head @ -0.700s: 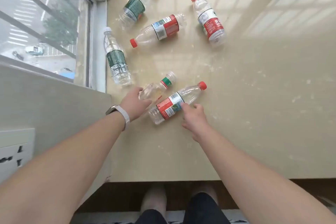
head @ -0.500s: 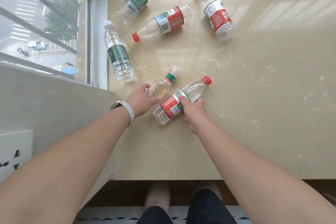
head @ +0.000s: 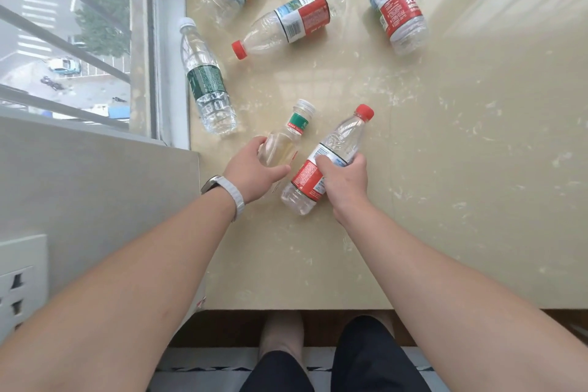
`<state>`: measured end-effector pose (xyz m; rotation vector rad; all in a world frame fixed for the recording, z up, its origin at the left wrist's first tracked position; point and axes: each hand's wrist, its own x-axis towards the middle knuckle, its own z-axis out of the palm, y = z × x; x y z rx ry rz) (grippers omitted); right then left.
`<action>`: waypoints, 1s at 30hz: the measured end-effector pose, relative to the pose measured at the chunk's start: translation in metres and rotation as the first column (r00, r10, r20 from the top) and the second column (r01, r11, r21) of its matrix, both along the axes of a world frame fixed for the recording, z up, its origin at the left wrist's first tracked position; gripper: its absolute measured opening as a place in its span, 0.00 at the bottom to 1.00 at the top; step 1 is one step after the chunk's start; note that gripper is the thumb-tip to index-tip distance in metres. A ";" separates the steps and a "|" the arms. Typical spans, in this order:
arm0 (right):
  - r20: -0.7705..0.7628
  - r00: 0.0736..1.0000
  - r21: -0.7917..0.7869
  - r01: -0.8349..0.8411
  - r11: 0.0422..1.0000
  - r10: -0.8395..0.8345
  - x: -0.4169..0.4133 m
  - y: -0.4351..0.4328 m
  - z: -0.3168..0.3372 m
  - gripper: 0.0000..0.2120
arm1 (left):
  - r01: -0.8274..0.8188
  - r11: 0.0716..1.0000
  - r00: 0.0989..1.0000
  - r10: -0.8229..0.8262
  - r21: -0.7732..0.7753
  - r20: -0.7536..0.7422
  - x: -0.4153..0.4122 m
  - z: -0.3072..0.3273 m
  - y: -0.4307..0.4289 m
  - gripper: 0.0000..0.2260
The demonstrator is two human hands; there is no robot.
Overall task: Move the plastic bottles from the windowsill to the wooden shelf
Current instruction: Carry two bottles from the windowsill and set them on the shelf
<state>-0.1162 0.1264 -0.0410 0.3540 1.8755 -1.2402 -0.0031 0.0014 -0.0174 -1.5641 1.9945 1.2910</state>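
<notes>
Two grips just closed: left hand (head: 253, 173) now wraps the small white-capped bottle (head: 288, 140), right hand (head: 342, 180) the red-capped bottle (head: 331, 157). Both look barely off the windowsill (head: 445, 169); four remain, no shelf visible.

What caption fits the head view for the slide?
Left hand grips a small white-capped bottle, right hand a red-capped bottle; four more bottles lie on the windowsill.

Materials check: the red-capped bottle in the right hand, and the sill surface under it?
Red-capped bottle: clear thin plastic, likely PET; you see the sill through its ribbed wall. Glossy printed film label, opaque red plastic cap. Windowsill: looks like polished beige stone or tile; it mirrors the window, with pale scuffs. Exact material not certain.
</notes>
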 end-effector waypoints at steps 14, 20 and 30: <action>-0.026 0.996 -0.297 -0.087 0.951 0.083 -0.033 0.041 0.080 0.26 | -0.329 0.934 0.884 0.356 0.139 -0.304 -0.013 0.076 0.028 0.33; -0.030 0.997 -0.341 -0.077 0.937 0.070 -0.037 0.072 0.137 0.25 | -0.305 0.934 0.851 0.355 0.187 -0.388 -0.010 0.134 0.046 0.29; -0.179 0.978 -0.415 0.025 0.910 -0.109 -0.036 0.140 0.242 0.33 | -0.081 0.973 0.799 0.193 0.215 -0.569 -0.034 0.218 0.086 0.38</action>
